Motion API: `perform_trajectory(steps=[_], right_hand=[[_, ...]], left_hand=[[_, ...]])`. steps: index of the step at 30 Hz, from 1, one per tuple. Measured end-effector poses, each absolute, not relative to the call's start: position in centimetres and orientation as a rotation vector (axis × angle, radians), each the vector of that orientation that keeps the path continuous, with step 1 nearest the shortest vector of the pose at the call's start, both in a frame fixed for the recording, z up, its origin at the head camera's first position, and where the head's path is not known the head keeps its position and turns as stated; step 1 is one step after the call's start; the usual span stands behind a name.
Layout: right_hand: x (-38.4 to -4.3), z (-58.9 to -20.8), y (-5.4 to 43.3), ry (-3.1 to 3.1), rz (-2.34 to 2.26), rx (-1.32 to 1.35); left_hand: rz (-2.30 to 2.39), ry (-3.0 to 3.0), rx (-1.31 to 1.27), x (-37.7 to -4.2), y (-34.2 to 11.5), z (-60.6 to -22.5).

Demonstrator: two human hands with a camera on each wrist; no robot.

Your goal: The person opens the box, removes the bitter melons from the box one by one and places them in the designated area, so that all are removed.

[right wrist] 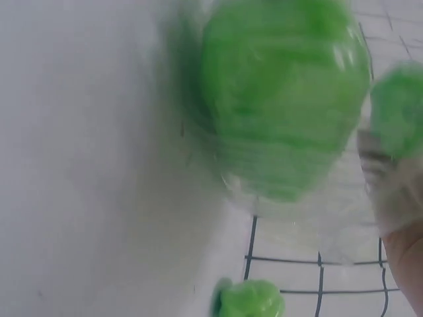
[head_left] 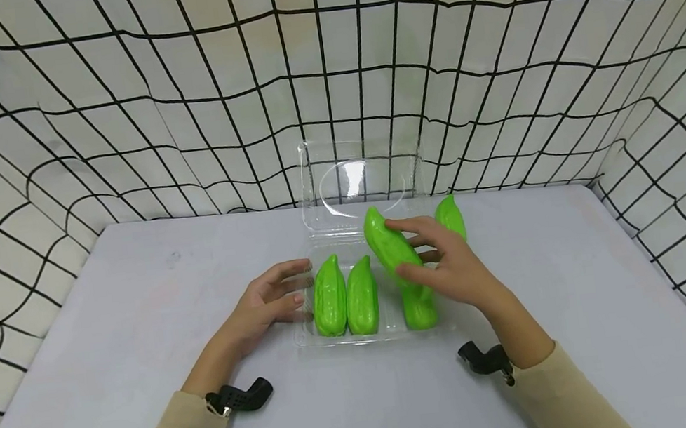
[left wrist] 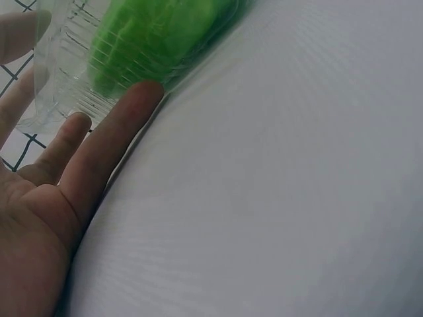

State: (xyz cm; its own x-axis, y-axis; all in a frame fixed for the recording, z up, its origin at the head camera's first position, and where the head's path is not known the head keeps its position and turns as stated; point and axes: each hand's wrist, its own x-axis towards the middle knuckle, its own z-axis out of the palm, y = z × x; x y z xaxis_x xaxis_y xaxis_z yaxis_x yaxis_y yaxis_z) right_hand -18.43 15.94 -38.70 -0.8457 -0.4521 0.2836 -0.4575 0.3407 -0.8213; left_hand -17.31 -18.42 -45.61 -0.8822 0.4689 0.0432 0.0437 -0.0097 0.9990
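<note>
Several relaxed, parted fingers of the left hand (head_left: 267, 304) touch the left edge of the clear container (head_left: 391, 311); two green vegetables (head_left: 330, 297) lie just inside. A third vegetable (head_left: 386, 243) tilts above, pinched by thumb and fingers of the right hand (head_left: 458, 268); a fourth vegetable (head_left: 420, 311) lies near the right edge, a fifth vegetable (head_left: 450, 216) outside the far right corner.

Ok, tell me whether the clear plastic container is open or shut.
Open: its lid stands raised behind the tray, leaving green vegetables inside uncovered.
</note>
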Motion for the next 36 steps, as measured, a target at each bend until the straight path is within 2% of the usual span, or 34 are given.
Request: perform_trajectory(steps=[36], right_hand=[[-20.4, -37.9, 21.9, -2.396, 1.691, 0.444]], left_hand=[[1.961, 1.957, 0.515, -17.3, -18.5, -45.5]])
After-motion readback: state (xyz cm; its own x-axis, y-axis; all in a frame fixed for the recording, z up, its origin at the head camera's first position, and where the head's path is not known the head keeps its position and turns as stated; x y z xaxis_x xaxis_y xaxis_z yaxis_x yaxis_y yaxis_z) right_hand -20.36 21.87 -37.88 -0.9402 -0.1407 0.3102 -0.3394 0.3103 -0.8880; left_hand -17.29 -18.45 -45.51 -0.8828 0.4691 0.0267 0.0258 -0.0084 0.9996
